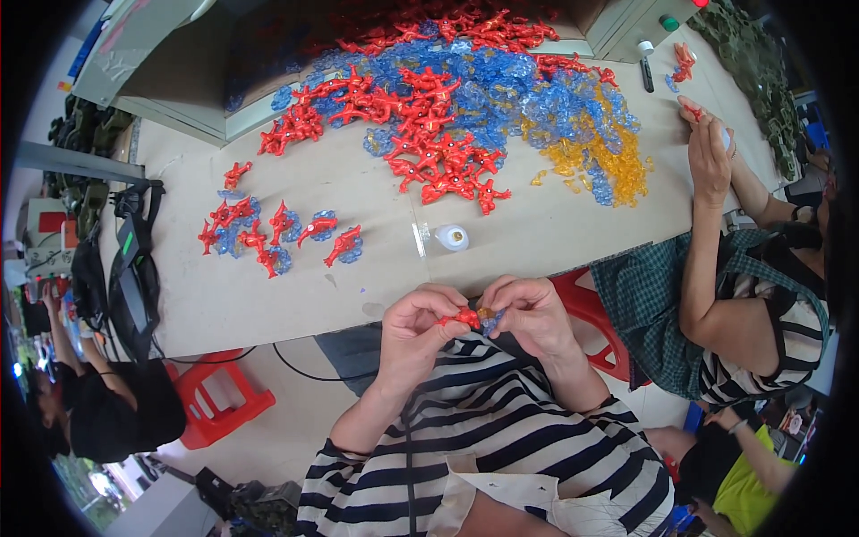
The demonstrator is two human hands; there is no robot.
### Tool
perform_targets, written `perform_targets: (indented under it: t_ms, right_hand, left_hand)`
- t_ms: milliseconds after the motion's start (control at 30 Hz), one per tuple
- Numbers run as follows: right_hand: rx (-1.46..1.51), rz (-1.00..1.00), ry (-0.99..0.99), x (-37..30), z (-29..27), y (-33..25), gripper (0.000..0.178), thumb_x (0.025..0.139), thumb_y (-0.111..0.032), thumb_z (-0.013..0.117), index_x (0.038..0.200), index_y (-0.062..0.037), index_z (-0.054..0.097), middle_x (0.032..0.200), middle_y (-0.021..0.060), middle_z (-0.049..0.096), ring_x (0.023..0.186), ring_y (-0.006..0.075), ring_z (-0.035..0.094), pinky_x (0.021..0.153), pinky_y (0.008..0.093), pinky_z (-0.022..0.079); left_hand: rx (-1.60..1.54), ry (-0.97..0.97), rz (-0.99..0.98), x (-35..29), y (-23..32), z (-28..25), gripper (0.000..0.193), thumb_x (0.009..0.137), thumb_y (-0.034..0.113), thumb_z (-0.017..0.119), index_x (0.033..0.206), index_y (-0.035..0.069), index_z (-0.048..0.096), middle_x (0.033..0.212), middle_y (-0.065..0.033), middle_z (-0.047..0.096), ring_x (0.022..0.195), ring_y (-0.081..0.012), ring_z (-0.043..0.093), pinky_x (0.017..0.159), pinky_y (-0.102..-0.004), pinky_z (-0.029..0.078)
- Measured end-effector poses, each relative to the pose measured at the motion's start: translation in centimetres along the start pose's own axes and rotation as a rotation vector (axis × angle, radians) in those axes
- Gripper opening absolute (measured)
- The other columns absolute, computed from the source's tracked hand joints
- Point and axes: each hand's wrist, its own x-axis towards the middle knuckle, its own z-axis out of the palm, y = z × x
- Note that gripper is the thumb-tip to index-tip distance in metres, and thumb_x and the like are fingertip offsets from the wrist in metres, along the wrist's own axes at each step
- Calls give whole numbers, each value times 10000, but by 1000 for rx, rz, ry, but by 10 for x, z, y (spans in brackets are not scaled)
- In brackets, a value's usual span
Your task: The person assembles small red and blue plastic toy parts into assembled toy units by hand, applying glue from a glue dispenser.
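Note:
Close to my body, at the table's near edge, both hands meet over one small work. My left hand point(419, 324) pinches a small red plastic figure point(460, 318) between thumb and fingers. In my right hand point(530, 315) is a clear blue plastic piece point(491, 324), with a bit of amber showing beside it. The two parts touch or nearly touch; their exact joint is too small to make out. A small white bottle point(453, 237) lies on the table just beyond my hands. To its left, several red figures sit on blue pieces point(344, 246).
A big heap of red figures point(438, 161), blue pieces point(501, 85) and small amber pieces point(626, 170) covers the table's far side. At right, a co-worker's hand point(711, 157) holds something small and red. A marker point(646, 67) lies near them. Red stools point(215, 398) stand below the table.

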Motion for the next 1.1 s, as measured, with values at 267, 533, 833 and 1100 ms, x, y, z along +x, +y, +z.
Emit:
perform_targets:
  t_ms: [267,533,833,1100]
  right_hand:
    - [151,55,-31,1,0,2,219,714,159,583,897,48,628,949,158,594,740,191,620,630,267,519]
    - [162,52,3,-1,-1,8,212,745,150,567,926,49,612,947,149,605,703,182,621,621,262,517]
    - [-267,-28,78,-7,9,2,182,755,122,592,922,54,615,921,135,635,722,151,627,637,249,525]
    - [-281,-101,81,-10,17,10,187,751,126,594,920,51,618,940,141,631,734,157,630,635,247,527]
  left_hand:
    - [69,-27,55,-1,-1,-2,191,734,-114,635,882,-12,570,979,-121,537,884,-157,566,785,-268,513]
    - [125,-33,108,-2,-3,-1,188,734,-117,633,880,-13,575,981,-123,540,870,-161,571,779,-270,515]
    - [287,-50,228,1,2,-2,168,714,-123,635,825,-2,602,917,-116,578,833,-167,568,718,-260,489]
    - [380,-83,291,3,-2,-8,158,678,-94,660,782,16,612,849,-102,615,802,-202,567,679,-283,464]
